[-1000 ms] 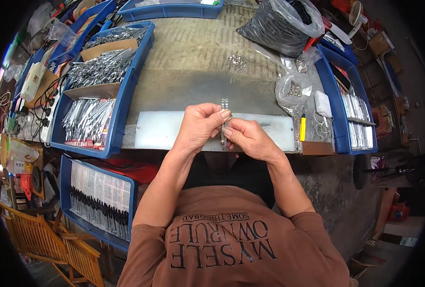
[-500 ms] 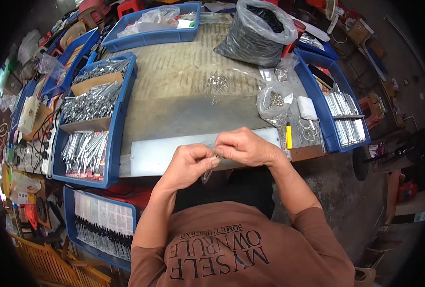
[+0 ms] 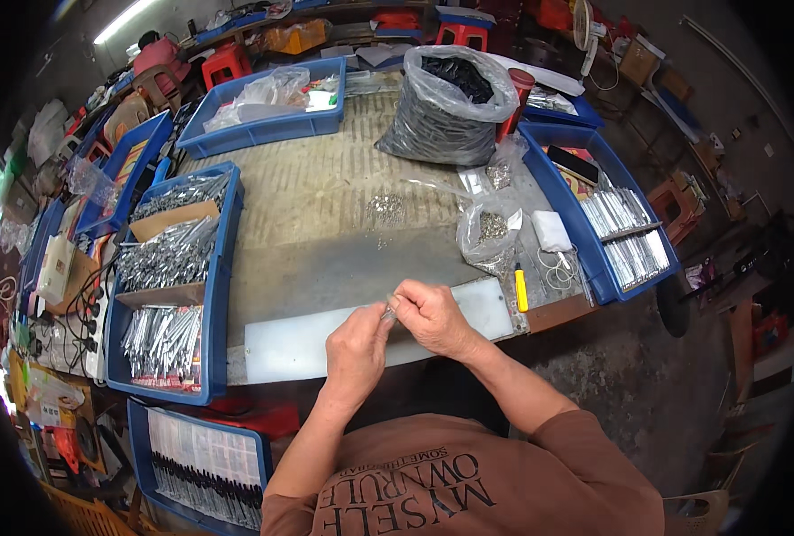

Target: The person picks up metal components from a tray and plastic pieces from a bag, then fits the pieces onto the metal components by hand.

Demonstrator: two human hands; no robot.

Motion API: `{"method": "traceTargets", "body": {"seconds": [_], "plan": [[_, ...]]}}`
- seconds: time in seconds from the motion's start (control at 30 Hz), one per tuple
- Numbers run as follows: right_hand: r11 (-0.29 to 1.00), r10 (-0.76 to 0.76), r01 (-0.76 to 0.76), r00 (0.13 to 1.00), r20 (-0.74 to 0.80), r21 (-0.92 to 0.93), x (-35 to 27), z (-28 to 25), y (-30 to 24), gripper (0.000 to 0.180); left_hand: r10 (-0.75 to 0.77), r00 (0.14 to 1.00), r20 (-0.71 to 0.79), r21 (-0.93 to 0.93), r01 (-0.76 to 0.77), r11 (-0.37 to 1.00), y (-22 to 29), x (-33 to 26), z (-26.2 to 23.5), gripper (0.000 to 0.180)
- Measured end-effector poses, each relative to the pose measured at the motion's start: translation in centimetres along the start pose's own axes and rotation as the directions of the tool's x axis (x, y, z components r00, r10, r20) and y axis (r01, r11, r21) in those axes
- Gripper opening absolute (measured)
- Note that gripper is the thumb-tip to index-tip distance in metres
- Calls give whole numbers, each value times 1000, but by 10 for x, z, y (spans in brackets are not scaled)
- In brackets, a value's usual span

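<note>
My left hand (image 3: 357, 350) and my right hand (image 3: 433, 317) meet over the white board (image 3: 290, 350) at the table's near edge. The fingers of both are closed in a pinch, close together. Something small and greyish shows between the fingertips, too small to name. To the left, a blue bin (image 3: 223, 304) with cardboard dividers holds many slim silvery metal pieces (image 3: 160, 341). Small shiny metal parts (image 3: 385, 210) lie loose on the tabletop beyond the board. A clear plastic bag (image 3: 491, 234) with more small parts lies to the right, near a yellow-handled tool (image 3: 520, 290).
A large clear sack (image 3: 442, 121) of dark pieces stands at the far side. Another blue bin (image 3: 593, 223) at right holds silvery strips and a black phone (image 3: 573, 165). Below left, a blue tray (image 3: 138, 447) holds dark-tipped pieces. A person (image 3: 160, 58) sits far back left.
The view has tilted up, so the table sits lower in it and more of the room shows. My hands stay pinched together, the left one now turned more upright.
</note>
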State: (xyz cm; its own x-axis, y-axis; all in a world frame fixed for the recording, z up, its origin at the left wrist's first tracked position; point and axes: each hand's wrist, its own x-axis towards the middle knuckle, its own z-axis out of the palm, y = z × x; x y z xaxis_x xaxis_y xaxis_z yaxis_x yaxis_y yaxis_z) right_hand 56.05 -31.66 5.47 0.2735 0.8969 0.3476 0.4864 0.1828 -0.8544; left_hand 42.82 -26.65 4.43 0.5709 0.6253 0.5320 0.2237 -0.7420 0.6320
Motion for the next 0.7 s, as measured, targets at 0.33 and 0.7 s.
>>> {"method": "traceTargets", "body": {"seconds": [0.33,0.7], "plan": [[990,12,9,988,152,-138,21,-26,8,27,157,987,18,208,-158,965,-17,12,7,10],[857,-196,16,935,-297,-514,226,-187,51,25,206,969,134,267,-235,935,-45,3,26,12]]}}
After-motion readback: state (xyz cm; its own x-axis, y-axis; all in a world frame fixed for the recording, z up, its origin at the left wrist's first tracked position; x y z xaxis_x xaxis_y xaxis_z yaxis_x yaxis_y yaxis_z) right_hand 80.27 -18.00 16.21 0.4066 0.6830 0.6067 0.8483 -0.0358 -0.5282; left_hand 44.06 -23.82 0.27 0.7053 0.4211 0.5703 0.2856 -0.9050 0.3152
